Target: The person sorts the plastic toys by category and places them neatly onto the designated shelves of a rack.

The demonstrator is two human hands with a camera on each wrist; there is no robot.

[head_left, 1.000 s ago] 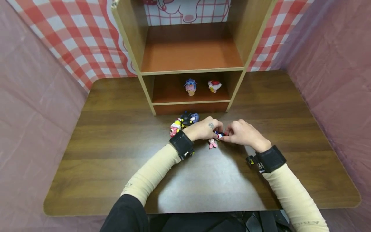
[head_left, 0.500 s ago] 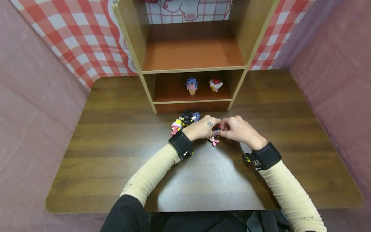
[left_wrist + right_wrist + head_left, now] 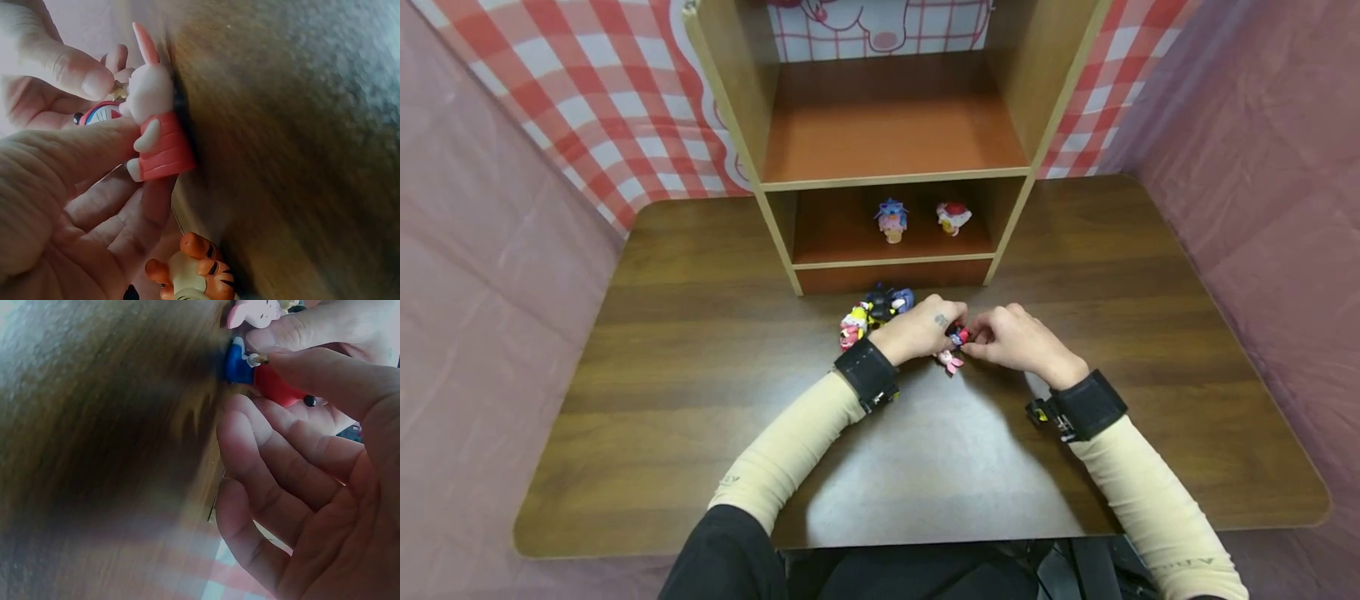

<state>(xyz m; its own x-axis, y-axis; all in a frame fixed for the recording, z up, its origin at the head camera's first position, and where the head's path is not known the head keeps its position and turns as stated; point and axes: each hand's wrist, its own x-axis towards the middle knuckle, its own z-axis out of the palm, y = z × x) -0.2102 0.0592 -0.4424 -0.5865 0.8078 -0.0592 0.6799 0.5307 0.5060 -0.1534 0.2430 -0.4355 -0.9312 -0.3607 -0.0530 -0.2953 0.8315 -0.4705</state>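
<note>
Left wrist view says it best: both hands are crowded round one tiny red-and-blue figure (image 3: 275, 384), held right at the bench. The left hand (image 3: 921, 327) has thumb and fingers closed on it in a light pinch. The right hand (image 3: 1017, 336) meets it from three o'clock, thumb tip against a small gold star-like bit (image 3: 119, 91), forefinger seemingly behind the figure, so barely any gap; its other fingers curl loosely, holding nothing. My guess: left steadies, right does the fiddly part, since the thing's so small it takes fingertips from both sides.

Just off six o'clock from the grip in the head view, a rabbit figure (image 3: 949, 362) lies on its back, maybe parked close for easy reach. Can't tell if the left thumb touches it. Left wrist view also gets a striped tiger figure (image 3: 195, 269) at six o'clock. A huddle of figures (image 3: 882, 308) sits at ten, probably bunched to free up working room.

Toward twelve stands a wooden shelf unit (image 3: 895, 173), with a blue-topped figure (image 3: 892, 223) and a red-capped figure (image 3: 953, 218) spaced apart on the lower level. Bench (image 3: 647, 400) is dark woodgrain with a big glare patch near six. Red-checked cloth (image 3: 602, 100) hangs behind, pink drapes (image 3: 1255, 183) at nine and three.
</note>
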